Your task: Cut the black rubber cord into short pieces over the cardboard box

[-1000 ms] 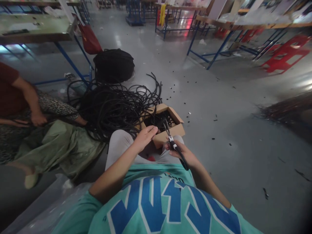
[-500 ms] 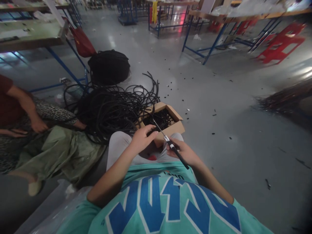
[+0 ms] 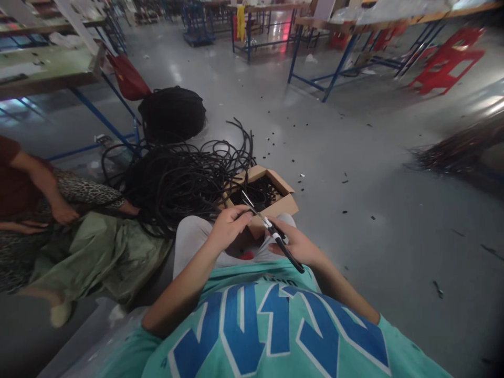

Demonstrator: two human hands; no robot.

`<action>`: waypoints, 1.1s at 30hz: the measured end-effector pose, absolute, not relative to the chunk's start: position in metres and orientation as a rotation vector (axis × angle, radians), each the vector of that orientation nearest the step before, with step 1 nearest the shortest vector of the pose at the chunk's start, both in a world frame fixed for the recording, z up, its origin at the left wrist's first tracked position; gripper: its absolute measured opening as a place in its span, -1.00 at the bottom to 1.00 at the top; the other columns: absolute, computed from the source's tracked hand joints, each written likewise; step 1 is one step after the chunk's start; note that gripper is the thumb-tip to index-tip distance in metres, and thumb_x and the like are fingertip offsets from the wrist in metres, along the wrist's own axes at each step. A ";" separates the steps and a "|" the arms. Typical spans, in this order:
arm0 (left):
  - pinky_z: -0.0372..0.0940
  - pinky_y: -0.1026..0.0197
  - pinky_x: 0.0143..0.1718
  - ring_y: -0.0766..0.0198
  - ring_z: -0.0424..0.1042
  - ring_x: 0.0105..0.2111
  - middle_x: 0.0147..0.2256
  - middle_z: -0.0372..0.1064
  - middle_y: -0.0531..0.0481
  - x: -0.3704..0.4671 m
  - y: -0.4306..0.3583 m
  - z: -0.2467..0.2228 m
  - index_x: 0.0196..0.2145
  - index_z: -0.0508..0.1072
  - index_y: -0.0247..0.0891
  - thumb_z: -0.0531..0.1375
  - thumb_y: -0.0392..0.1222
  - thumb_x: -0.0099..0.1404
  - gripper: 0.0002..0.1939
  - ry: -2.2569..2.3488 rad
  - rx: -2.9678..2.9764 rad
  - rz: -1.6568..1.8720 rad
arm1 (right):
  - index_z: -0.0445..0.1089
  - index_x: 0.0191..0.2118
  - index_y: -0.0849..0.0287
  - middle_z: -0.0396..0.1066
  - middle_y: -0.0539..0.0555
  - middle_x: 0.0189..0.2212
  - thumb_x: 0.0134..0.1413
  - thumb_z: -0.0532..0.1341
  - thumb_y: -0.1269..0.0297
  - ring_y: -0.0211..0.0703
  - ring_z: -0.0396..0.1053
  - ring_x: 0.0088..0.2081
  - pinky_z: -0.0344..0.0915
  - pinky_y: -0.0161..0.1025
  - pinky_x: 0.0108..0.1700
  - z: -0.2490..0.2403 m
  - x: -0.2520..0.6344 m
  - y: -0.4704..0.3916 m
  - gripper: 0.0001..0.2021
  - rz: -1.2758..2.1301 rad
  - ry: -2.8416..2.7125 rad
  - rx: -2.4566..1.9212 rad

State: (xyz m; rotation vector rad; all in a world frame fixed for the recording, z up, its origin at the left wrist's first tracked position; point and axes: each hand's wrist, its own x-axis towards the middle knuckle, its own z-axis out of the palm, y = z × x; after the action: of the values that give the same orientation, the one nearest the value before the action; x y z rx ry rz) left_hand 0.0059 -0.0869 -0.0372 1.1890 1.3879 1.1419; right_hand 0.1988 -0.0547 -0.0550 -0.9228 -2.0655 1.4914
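Observation:
My right hand is wrapped round a pair of scissors with black handles and white parts near the pivot. The metal blades point away from me and stand apart, close to my left fingertips. With thumb and fingers pinched, my left hand holds a short dark length of black tube, mostly hidden by the fingers. Just beyond both hands, an open cardboard box contains many small black pieces and some tubing.
A tangled heap of black tubing lies left of the box, with a black bundle behind it. At the left sits a co-worker, near green cloth. Small black scraps dot the floor. A red stool stands far right.
The scissor blades have come apart; they looked closed together before. Both hands stay in nearly the same place, and the view has shifted slightly.

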 end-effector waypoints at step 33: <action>-0.15 0.38 -0.74 0.53 0.06 -0.76 -0.68 0.18 0.11 0.004 -0.063 -0.054 -0.54 0.34 -0.38 0.23 0.00 -0.02 -0.67 1.211 0.922 1.115 | 0.31 -0.05 0.25 0.42 0.10 -0.27 -0.22 0.21 0.32 -0.09 0.33 -0.27 0.23 -0.20 -0.20 -0.087 0.179 -0.045 -0.52 1.336 -2.064 -1.070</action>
State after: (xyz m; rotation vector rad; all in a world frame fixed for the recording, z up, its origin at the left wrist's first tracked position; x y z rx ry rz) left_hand 0.0040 -0.0626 -0.0539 0.9224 1.2108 1.1146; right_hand 0.1791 -0.0446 -0.0872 -1.0701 -2.0636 1.3362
